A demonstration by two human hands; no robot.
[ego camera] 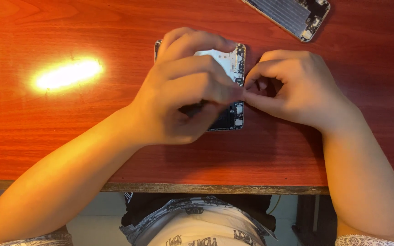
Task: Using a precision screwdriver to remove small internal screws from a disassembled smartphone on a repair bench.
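Left hand [185, 86] covers an opened phone [231, 68] on the red worktop [69, 136]; right hand [292, 86] fingertips pressed together at its edge, either grip's hold unclear.

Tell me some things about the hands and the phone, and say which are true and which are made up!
1. The left hand lies over the opened phone. True.
2. The phone rests on a blue cloth. False: it lies on a reddish wooden table.
3. A second phone part lies at the far right edge. True.
4. The right hand is far from the left. False: their fingertips meet at the phone's right edge.
5. A bright glare spot shines left of the hands. True.
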